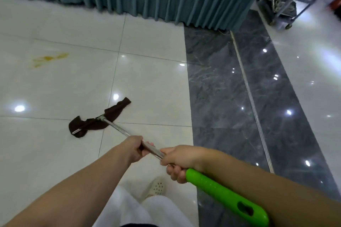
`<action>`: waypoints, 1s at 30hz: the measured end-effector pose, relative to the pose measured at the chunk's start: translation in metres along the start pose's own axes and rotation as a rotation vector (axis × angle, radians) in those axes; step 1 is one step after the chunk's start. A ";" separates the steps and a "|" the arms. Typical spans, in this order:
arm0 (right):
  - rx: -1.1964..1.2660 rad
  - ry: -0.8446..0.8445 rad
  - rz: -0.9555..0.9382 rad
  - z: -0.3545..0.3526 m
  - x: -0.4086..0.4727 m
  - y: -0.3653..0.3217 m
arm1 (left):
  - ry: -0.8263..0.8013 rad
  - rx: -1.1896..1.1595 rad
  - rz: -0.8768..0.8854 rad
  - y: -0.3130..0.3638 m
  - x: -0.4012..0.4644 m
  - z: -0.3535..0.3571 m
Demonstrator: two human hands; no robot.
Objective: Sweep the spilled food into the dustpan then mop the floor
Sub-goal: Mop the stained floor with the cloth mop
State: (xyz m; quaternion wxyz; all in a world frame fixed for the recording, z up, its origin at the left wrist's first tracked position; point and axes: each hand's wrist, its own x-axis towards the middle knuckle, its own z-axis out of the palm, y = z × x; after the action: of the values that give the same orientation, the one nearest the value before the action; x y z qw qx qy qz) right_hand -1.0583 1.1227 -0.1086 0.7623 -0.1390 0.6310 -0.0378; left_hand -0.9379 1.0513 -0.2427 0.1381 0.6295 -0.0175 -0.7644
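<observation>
Mopping stage. Both hands wrapped around the mop pole: left hand (135, 148) forward, right hand (178, 160) by the green handle. Mop (96, 119) on floor (55, 88); yellow stain (48, 59) well beyond, uncleaned. No dustpan visible.

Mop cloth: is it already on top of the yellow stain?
No, the mop cloth lies on white tile well short of the yellow stain, which is uncovered farther away to the left.
</observation>
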 end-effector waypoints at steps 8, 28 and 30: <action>-0.124 0.031 0.018 -0.027 -0.004 0.007 | -0.015 -0.196 0.059 -0.029 0.000 0.009; -0.496 -0.061 0.096 0.089 -0.026 0.123 | 0.080 -0.596 0.092 -0.187 -0.056 -0.116; -0.523 -0.059 0.114 0.095 -0.027 0.134 | 0.096 -0.626 0.097 -0.202 -0.060 -0.122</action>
State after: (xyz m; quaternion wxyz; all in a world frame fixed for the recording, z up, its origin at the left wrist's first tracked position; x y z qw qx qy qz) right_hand -0.9875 1.2733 -0.1020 0.7194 -0.2966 0.6036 0.1735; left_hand -0.8484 1.2772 -0.2509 0.3618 0.5903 0.1951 -0.6947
